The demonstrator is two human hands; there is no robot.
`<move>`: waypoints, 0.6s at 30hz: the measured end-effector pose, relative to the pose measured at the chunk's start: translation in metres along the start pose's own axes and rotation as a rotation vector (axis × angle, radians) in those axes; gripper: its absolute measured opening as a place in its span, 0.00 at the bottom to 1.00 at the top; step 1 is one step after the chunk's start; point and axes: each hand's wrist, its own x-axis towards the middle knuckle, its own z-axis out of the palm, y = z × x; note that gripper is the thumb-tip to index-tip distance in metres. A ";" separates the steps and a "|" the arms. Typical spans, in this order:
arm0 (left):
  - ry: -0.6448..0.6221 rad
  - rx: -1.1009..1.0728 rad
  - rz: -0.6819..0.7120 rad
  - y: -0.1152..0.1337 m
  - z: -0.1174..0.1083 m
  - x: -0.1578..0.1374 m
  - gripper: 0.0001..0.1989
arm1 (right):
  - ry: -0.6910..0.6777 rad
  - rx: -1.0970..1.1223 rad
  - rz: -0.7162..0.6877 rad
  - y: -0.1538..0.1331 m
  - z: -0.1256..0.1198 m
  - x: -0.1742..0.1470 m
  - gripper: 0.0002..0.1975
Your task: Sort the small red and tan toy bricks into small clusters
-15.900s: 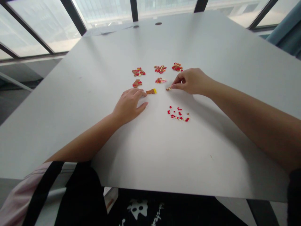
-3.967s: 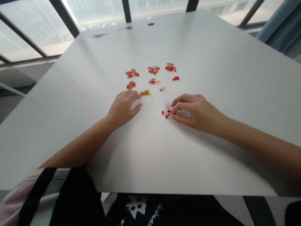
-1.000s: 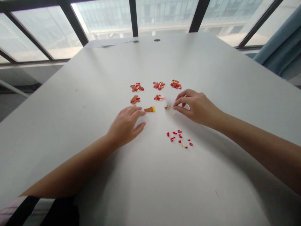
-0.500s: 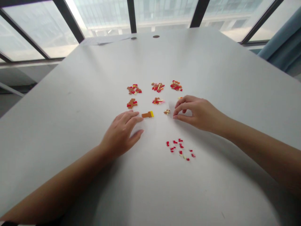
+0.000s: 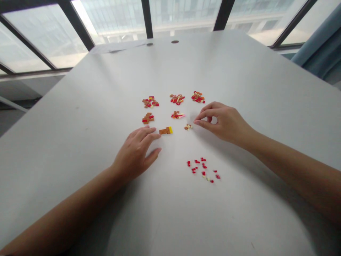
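Note:
My left hand [image 5: 137, 151] rests on the table with its fingers stretched out and thumb apart. The index fingertip is at the near left end of a small joined block of brown bricks with a yellow end [image 5: 165, 131]; whether it touches, I cannot tell. My right hand [image 5: 222, 119] has thumb and forefinger pinched together, just right of a little heap of cream and brown bricks [image 5: 188, 127]. Anything between those fingertips is too small to make out. Left of the pinch lies a pile of red, brown and pink bricks [image 5: 177, 115].
Beyond my hands are brick piles at left [image 5: 150, 102], middle [image 5: 177, 99] and right [image 5: 198, 97], plus a brown and red cluster [image 5: 148, 118]. Several scattered small red pieces [image 5: 204, 166] lie nearer me on the white table [image 5: 170, 213]. Windows border the far side.
My right hand has moved slightly up and left, and its fingertips have closed into a pinch. An orange-yellow bit beside it no longer shows. My left hand stays in place.

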 end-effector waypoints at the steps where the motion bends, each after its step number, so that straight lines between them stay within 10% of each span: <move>1: 0.004 0.001 0.007 0.000 0.000 0.000 0.13 | -0.002 -0.001 -0.014 -0.001 0.000 0.000 0.13; 18: -0.032 0.003 0.001 0.002 -0.003 0.002 0.13 | -0.087 -0.200 -0.210 -0.004 0.003 -0.007 0.13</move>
